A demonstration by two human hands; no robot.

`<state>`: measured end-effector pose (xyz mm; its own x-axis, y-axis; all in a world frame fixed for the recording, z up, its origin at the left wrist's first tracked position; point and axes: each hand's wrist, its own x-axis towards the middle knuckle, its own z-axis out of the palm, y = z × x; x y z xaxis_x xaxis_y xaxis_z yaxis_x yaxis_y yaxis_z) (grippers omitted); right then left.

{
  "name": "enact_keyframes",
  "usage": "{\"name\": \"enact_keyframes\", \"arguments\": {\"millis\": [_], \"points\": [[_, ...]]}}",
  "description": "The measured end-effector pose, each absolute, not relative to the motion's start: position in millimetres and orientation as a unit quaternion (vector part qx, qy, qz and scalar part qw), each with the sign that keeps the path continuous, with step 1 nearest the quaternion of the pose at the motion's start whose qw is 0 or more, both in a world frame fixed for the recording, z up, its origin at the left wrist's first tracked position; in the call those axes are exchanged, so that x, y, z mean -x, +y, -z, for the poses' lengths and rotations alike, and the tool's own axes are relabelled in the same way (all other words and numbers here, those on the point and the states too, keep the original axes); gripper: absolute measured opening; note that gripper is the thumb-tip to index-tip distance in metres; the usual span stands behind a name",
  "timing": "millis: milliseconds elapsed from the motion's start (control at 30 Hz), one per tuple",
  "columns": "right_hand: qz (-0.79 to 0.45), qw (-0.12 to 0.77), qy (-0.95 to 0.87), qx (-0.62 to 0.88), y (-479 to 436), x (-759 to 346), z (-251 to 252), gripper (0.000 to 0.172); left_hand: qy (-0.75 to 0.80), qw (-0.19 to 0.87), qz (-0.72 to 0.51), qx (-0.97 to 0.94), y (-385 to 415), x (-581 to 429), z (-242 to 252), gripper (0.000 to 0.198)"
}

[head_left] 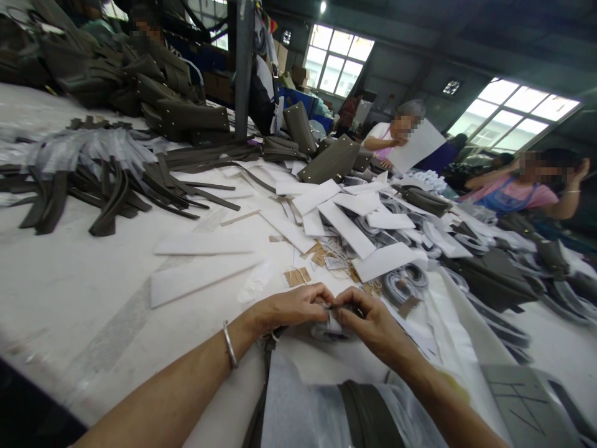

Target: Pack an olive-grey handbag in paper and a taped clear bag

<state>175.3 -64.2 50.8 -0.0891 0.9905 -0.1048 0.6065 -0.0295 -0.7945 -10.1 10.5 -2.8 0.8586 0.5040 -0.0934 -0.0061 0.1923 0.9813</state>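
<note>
My left hand (298, 306), with a silver bracelet (229, 345) at its wrist, is closed with thumb and fingertips pinched. My right hand (368, 317) pinches from the other side, its fingertips almost meeting the left ones. Between them is a dark, coiled strap (332, 330) with pale clear wrapping, partly hidden by the fingers and blurred. Just below lies a dark olive bag (368, 404) with white paper and thin plastic over it. Tan tags (297, 277) lie on the table beyond my hands.
White paper strips (347, 227) and wrapped strap coils (405, 283) lie heaped ahead and right. Loose dark straps (112, 193) and piled bags (191, 118) occupy the left of the white table (60, 298). A post (243, 68) stands behind. Two people (394, 134) work across the table.
</note>
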Motion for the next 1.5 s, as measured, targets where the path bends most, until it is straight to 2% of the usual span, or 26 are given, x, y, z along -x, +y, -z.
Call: {"name": "enact_keyframes", "arguments": {"millis": [100, 300, 433, 500, 633, 833, 900, 1033, 1233, 1500], "points": [[-0.346, 0.275, -0.638, 0.631, -64.5, -173.8, -49.0, 0.017, 0.215, 0.727, -0.175, -0.628, 8.6, 10.5, -0.7, 0.042], [-0.289, 0.306, -0.655, 0.627, -62.1, -172.9, -41.0, 0.019, 0.261, 0.750, -0.209, -0.571, 5.0, 1.7, 8.0, 0.033], [-0.169, 0.344, -0.733, 0.562, -61.2, -177.4, -35.8, 0.009, 0.268, 0.764, -0.217, -0.545, 4.0, -1.0, 9.0, 0.037], [-0.154, 0.346, -0.769, 0.515, -60.9, -181.4, -35.3, 0.004, 0.274, 0.770, -0.214, -0.536, 3.9, -0.3, 7.0, 0.038], [-0.175, 0.318, -0.812, 0.457, -60.8, -188.0, -39.0, 0.010, 0.281, 0.778, -0.204, -0.523, 3.6, 4.2, 1.6, 0.038], [-0.073, 0.234, -0.880, 0.407, -67.1, -188.9, -51.5, 0.024, 0.295, 0.789, -0.212, -0.496, 3.1, 8.4, 0.4, 0.043], [-0.089, 0.221, -0.878, 0.415, -70.2, -190.5, -52.7, 0.023, 0.294, 0.789, -0.212, -0.495, 2.8, 7.9, 2.0, 0.043], [-0.155, 0.260, -0.834, 0.462, -73.8, -192.8, -46.2, 0.021, 0.289, 0.788, -0.206, -0.503, 2.7, 7.0, 3.8, 0.043], [-0.233, 0.319, -0.777, 0.490, -71.8, -182.8, -37.5, 0.006, 0.267, 0.785, -0.201, -0.522, 4.4, 10.0, 3.5, 0.035], [-0.293, 0.314, -0.728, 0.534, -69.5, -183.0, -37.9, 0.012, 0.267, 0.781, -0.217, -0.521, 3.5, 4.6, 8.0, 0.040]]}}
